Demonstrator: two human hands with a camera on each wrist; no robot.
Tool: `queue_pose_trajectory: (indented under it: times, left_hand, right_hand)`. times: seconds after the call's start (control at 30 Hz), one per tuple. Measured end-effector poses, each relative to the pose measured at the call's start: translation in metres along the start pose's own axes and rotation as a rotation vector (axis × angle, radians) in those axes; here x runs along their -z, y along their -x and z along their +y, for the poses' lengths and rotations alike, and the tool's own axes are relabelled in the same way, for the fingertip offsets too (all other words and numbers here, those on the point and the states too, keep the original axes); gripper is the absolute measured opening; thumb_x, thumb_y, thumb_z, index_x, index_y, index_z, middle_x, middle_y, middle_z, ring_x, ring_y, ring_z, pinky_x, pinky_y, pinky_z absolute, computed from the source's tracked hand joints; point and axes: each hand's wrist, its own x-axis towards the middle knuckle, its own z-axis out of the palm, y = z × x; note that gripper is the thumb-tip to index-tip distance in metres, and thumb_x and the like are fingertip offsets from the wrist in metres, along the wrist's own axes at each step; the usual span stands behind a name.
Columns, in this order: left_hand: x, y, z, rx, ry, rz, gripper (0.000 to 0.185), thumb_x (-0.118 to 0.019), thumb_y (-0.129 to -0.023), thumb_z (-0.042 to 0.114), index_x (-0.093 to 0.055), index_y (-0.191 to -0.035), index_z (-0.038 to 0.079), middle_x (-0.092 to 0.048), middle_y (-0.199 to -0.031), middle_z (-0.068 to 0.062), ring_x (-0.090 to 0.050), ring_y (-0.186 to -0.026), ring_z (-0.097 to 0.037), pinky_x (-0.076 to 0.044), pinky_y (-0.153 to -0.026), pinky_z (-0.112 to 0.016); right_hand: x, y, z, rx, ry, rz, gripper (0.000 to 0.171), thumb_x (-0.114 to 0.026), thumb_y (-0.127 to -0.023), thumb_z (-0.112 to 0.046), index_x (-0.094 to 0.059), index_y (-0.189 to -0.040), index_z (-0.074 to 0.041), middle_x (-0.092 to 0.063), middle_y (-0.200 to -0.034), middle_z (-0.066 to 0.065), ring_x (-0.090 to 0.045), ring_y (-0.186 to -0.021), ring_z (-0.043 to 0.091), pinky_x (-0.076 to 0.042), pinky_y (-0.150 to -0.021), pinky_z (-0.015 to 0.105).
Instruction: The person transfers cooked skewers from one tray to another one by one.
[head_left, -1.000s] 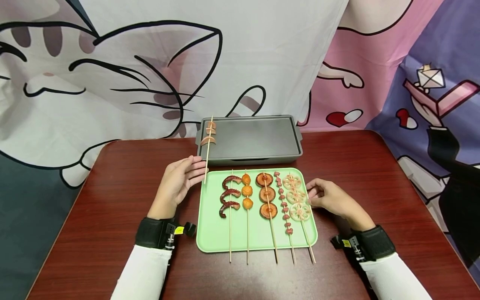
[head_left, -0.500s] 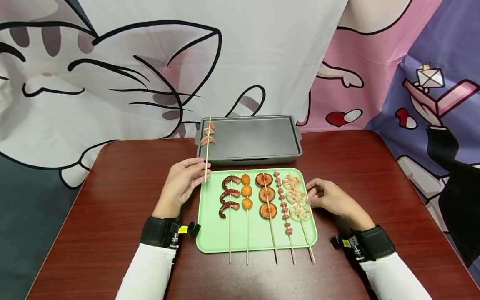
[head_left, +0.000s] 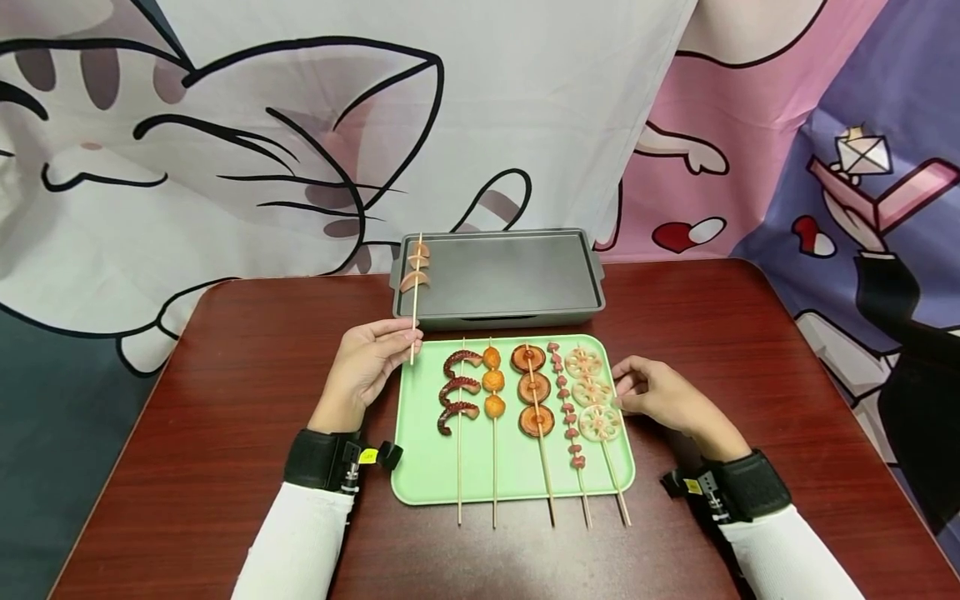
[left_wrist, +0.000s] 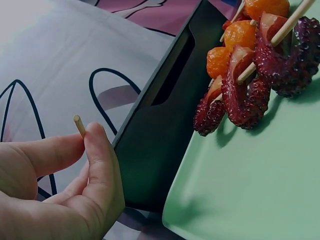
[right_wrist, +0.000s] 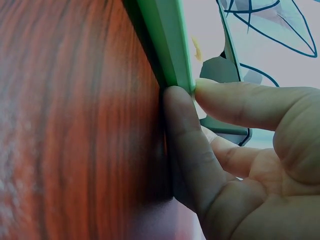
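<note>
Between thumb and fingers, my left hand (head_left: 365, 371) pinches the lower end of a skewer (head_left: 415, 292) threaded with a few pinkish-tan curved slices. The slices overlap the left end of the grey grill pan (head_left: 517, 275) in the head view. Only the blunt stick end (left_wrist: 80, 126) shows past the fingertips in the left wrist view. My right hand (head_left: 663, 398) grips the right edge of the light green tray (head_left: 427, 471). In the right wrist view, thumb and forefinger pinch the tray's rim (right_wrist: 172, 55) from both sides, close to the tabletop.
Several skewers lie on the tray: octopus tentacles (head_left: 459, 387), orange balls (head_left: 493, 382), mushroom slices (head_left: 535, 389), small pink pieces (head_left: 567, 408) and lotus root slices (head_left: 597, 423). Their sticks overhang the tray's near edge. A printed cloth (head_left: 570, 117) hangs behind the brown table (head_left: 195, 467).
My left hand has shifted slightly right, its fingers bending in more on the stick. The skewer has moved a little left. My right hand and the tray stay in place.
</note>
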Motion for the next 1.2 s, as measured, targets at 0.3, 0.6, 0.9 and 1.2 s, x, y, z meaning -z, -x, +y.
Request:
queue_pose_trajectory:
  times: [0.3, 0.6, 0.9, 1.2]
  left_hand:
    - [0.002, 0.0, -0.001, -0.011, -0.026, 0.004, 0.047, -0.055, -0.1, -0.012, -0.041, -0.143, -0.022, -0.075, -0.085, 0.0, -0.075, -0.078, -0.008, -0.062, -0.077, -0.017]
    - [0.0, 0.002, 0.001, -0.015, -0.025, -0.012, 0.047, -0.054, -0.099, -0.015, -0.039, -0.143, -0.024, -0.076, -0.085, -0.001, -0.076, -0.079, -0.01, -0.063, -0.075, -0.019]
    - [-0.002, 0.005, 0.005, 0.002, -0.056, -0.031, 0.047, -0.053, -0.098, -0.016, -0.04, -0.142, -0.023, -0.076, -0.084, 0.0, -0.076, -0.078, -0.01, -0.063, -0.075, -0.019]
    - [-0.002, 0.011, 0.011, -0.014, -0.099, -0.075, 0.043, -0.055, -0.098, -0.015, -0.041, -0.138, -0.025, -0.076, -0.088, -0.002, -0.077, -0.08, -0.011, -0.063, -0.078, -0.021]
  right_hand:
    - [0.0, 0.0, -0.001, 0.003, 0.013, 0.001, 0.036, -0.073, -0.09, 0.001, -0.059, -0.122, 0.01, -0.067, -0.095, 0.015, -0.062, -0.081, 0.017, -0.053, -0.065, 0.022]
    - [0.001, 0.001, -0.002, 0.002, -0.002, -0.006, 0.036, -0.07, -0.09, 0.003, -0.058, -0.123, 0.011, -0.066, -0.095, 0.015, -0.061, -0.08, 0.016, -0.053, -0.065, 0.022]
    - [0.002, 0.002, -0.002, 0.007, -0.003, -0.006, 0.036, -0.07, -0.09, 0.003, -0.058, -0.122, 0.011, -0.066, -0.094, 0.015, -0.061, -0.08, 0.016, -0.053, -0.066, 0.022]
    - [0.002, 0.002, -0.001, 0.002, -0.026, -0.02, 0.037, -0.07, -0.09, 0.003, -0.057, -0.124, 0.011, -0.066, -0.095, 0.016, -0.062, -0.08, 0.016, -0.054, -0.067, 0.022]
